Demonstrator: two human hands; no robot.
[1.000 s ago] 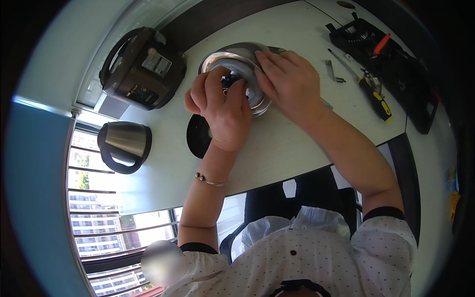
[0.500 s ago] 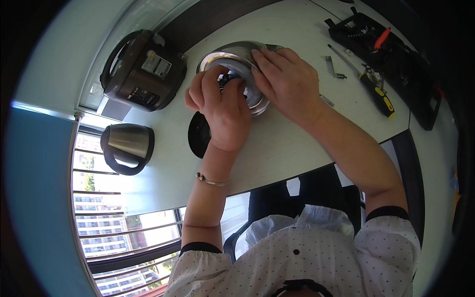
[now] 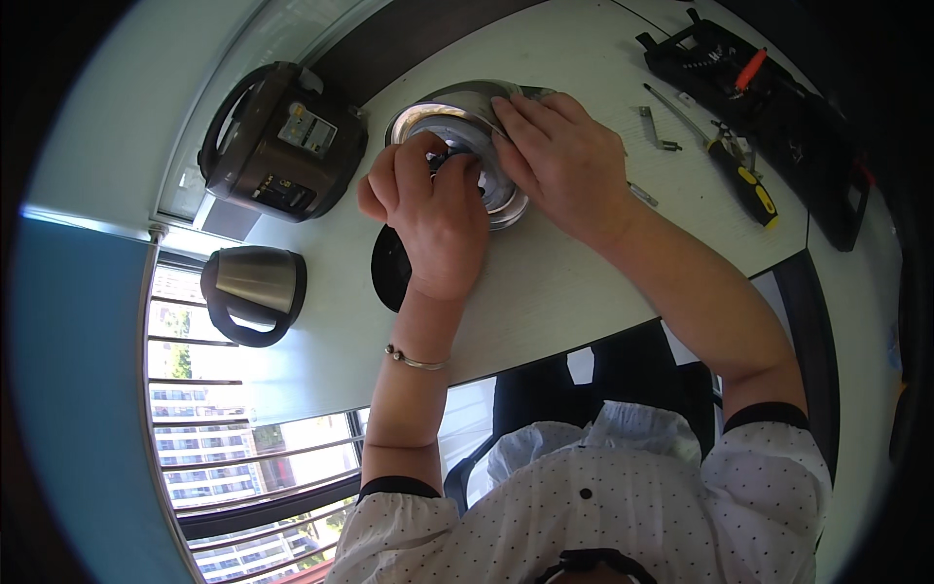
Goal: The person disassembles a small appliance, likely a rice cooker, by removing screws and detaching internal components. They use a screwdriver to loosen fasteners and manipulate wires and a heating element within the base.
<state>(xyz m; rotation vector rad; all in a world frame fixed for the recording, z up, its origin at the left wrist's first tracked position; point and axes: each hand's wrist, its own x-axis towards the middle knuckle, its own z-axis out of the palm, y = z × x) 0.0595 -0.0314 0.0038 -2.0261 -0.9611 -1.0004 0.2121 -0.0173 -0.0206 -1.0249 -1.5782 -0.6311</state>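
A round, shiny metal appliance body (image 3: 474,97) with a grey ring (image 3: 498,180) inside its rim lies on the white table, its opening toward me. My left hand (image 3: 428,209) reaches into that opening, fingers bent and pinched at a small dark part (image 3: 449,156) in the middle. Those fingertips hide most of the part. My right hand (image 3: 569,165) grips the body's right side, its fingers laid close together over the metal. Beside my left wrist a black round piece (image 3: 389,271) lies partly covered.
A brown electric cooker (image 3: 282,146) and a steel kettle (image 3: 255,292) stand on the left. To the right lie a yellow-black screwdriver (image 3: 744,185), a small metal bracket (image 3: 658,131), a short metal piece (image 3: 642,194) and a black tool case (image 3: 778,117) with a red-handled tool.
My left fingers have shifted slightly at the dark part, with the hand tilting a little to the left. My right hand stays on the metal body.
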